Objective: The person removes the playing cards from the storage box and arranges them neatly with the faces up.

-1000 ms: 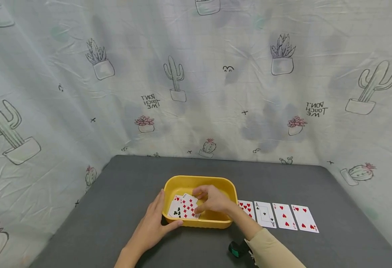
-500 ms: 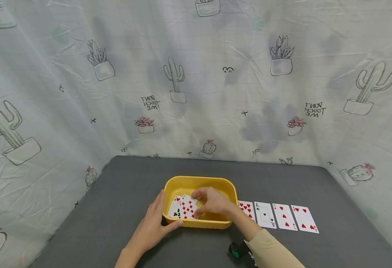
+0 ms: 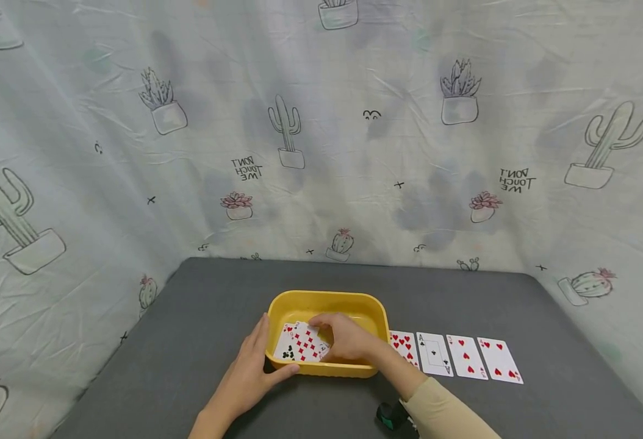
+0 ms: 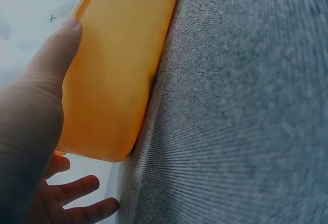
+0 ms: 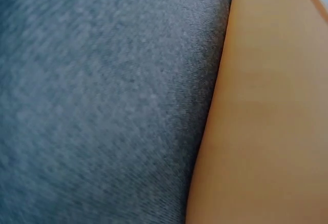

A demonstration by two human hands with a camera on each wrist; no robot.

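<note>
A yellow plastic tub (image 3: 329,301) sits on the grey table (image 3: 201,341) in the head view. Inside it lie several playing cards (image 3: 301,343), face up, mostly red pips. My right hand (image 3: 343,337) reaches into the tub, its fingers curled onto the cards. My left hand (image 3: 252,366) rests flat against the tub's left wall, thumb along the front wall. The left wrist view shows that thumb (image 4: 51,65) lying on the tub's outer wall (image 4: 115,75). The right wrist view shows only the tub's wall (image 5: 261,111) and the table.
Four cards lie in a row right of the tub: a red card (image 3: 404,346) half hidden by my forearm, an ace of clubs (image 3: 434,353) and two hearts cards (image 3: 466,356), (image 3: 499,360). A cactus-print cloth (image 3: 321,134) hangs behind and beside the table.
My right hand has slid a little left and deeper into the tub over the cards. The left hand has stayed against the tub.
</note>
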